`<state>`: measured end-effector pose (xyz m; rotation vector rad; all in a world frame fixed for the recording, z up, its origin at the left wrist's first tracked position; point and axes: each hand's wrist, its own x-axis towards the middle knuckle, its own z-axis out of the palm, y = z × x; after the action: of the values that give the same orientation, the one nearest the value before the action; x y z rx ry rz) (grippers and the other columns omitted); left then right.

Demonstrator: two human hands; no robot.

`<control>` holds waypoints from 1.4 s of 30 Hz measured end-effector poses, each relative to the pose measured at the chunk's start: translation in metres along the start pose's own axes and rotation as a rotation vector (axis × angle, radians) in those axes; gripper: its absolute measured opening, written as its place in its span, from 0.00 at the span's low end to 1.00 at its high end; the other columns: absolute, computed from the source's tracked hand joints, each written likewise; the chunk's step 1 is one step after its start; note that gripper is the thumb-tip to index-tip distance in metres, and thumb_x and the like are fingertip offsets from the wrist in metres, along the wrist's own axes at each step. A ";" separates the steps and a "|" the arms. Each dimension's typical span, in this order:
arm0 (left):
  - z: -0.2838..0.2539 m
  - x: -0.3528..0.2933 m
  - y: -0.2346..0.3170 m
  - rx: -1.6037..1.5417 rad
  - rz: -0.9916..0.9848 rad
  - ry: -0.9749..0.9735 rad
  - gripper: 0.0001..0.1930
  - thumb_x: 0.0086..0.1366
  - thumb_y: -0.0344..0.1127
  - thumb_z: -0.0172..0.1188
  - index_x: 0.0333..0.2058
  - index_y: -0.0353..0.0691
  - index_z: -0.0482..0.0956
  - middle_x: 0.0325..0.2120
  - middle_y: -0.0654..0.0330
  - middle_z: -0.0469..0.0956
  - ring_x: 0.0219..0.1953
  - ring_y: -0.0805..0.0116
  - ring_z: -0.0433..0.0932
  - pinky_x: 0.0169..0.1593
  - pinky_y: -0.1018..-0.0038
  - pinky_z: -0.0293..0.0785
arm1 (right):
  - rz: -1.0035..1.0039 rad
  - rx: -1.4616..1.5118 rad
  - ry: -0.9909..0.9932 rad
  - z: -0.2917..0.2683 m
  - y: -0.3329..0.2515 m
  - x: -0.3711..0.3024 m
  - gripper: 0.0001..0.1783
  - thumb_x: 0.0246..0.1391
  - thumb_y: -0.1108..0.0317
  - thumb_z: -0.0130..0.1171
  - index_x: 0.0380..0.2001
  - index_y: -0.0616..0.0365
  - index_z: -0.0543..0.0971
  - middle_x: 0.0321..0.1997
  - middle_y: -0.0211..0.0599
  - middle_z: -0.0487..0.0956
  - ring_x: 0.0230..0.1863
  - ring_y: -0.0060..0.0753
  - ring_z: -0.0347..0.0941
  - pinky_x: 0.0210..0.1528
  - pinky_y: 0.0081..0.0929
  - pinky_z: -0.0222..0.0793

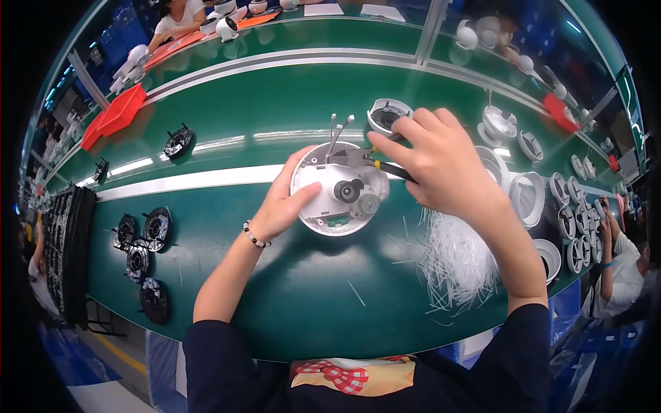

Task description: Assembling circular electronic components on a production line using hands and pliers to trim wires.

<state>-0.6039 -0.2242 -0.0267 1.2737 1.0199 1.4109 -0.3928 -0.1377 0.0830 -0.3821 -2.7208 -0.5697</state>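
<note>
My left hand grips the left side of a round white camera housing, thumb pressed on its top plate. A black lens stands up near the housing's middle, and thin cables with white plugs rise from its far edge. In my right hand is a pair of cutting pliers with black and yellow handles. Their jaws reach into the housing's upper right part; what lies between them is too small to make out. Beyond my right hand rests a white shell with a black round part.
A heap of clear-white cable ties lies right of the housing. White rings and shells stand farther right. Several black round parts lie at left, near a stack of black trays. Red bins stand far left. Other people work nearby.
</note>
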 end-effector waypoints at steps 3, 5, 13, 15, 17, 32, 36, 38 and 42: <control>0.000 0.000 -0.002 0.019 -0.008 -0.023 0.27 0.56 0.29 0.50 0.54 0.36 0.53 0.48 0.55 0.63 0.51 0.68 0.63 0.54 0.73 0.59 | -0.053 -0.080 -0.038 -0.005 -0.007 0.007 0.28 0.23 0.73 0.59 0.39 0.55 0.73 0.31 0.33 0.69 0.33 0.34 0.63 0.35 0.27 0.57; 0.000 0.000 -0.005 0.005 -0.034 -0.023 0.26 0.56 0.29 0.50 0.54 0.36 0.53 0.48 0.55 0.63 0.51 0.68 0.62 0.54 0.73 0.58 | -0.102 -0.141 -0.018 0.000 -0.009 0.010 0.24 0.27 0.71 0.57 0.37 0.56 0.74 0.29 0.33 0.68 0.33 0.33 0.63 0.34 0.27 0.57; 0.004 0.004 -0.005 -0.019 -0.119 -0.085 0.27 0.56 0.28 0.50 0.54 0.37 0.54 0.48 0.57 0.64 0.50 0.69 0.63 0.53 0.73 0.60 | -0.145 -0.197 -0.090 0.004 -0.010 0.011 0.19 0.33 0.69 0.56 0.36 0.55 0.75 0.25 0.30 0.68 0.27 0.29 0.64 0.29 0.23 0.60; 0.002 0.004 -0.008 -0.043 -0.133 -0.063 0.27 0.55 0.29 0.52 0.54 0.37 0.54 0.48 0.57 0.64 0.50 0.70 0.63 0.53 0.73 0.59 | -0.105 -0.152 -0.095 0.006 -0.007 0.002 0.21 0.29 0.70 0.57 0.36 0.54 0.75 0.24 0.29 0.68 0.24 0.29 0.64 0.26 0.24 0.62; -0.003 0.005 -0.013 -0.065 -0.147 -0.036 0.28 0.54 0.31 0.53 0.54 0.37 0.55 0.47 0.58 0.65 0.50 0.70 0.63 0.53 0.73 0.58 | -0.073 -0.075 0.005 0.002 -0.002 -0.008 0.23 0.27 0.71 0.58 0.36 0.54 0.75 0.24 0.30 0.69 0.24 0.30 0.64 0.25 0.25 0.62; -0.106 0.137 -0.094 -0.510 -0.096 0.581 0.22 0.61 0.43 0.47 0.50 0.39 0.58 0.49 0.50 0.60 0.51 0.50 0.61 0.46 0.50 0.68 | 0.222 0.812 -0.106 0.070 -0.202 -0.085 0.33 0.25 0.66 0.61 0.44 0.54 0.71 0.35 0.32 0.69 0.37 0.32 0.63 0.36 0.27 0.56; -0.130 0.142 -0.111 -0.544 -0.216 0.468 0.28 0.58 0.54 0.49 0.52 0.44 0.60 0.49 0.53 0.62 0.53 0.56 0.60 0.55 0.56 0.57 | 0.291 0.847 -0.078 0.096 -0.233 -0.075 0.31 0.25 0.67 0.61 0.42 0.58 0.70 0.38 0.36 0.68 0.40 0.35 0.62 0.41 0.31 0.56; -0.085 0.124 -0.081 -0.380 -0.215 0.501 0.30 0.55 0.57 0.51 0.53 0.49 0.58 0.54 0.54 0.54 0.56 0.57 0.54 0.56 0.58 0.55 | 0.324 0.862 -0.055 0.083 -0.213 -0.087 0.30 0.26 0.67 0.60 0.41 0.60 0.71 0.38 0.37 0.68 0.40 0.36 0.62 0.43 0.32 0.56; -0.076 0.091 -0.071 -0.414 -0.225 0.503 0.30 0.60 0.45 0.47 0.58 0.45 0.45 0.59 0.45 0.38 0.60 0.51 0.45 0.56 0.57 0.58 | 0.407 0.868 -0.081 0.078 -0.205 -0.097 0.26 0.29 0.63 0.60 0.37 0.60 0.72 0.40 0.38 0.68 0.43 0.38 0.61 0.49 0.39 0.52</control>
<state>-0.6722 -0.1197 -0.0855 0.4954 1.0801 1.6925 -0.3921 -0.3037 -0.0901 -0.6804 -2.5398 0.7228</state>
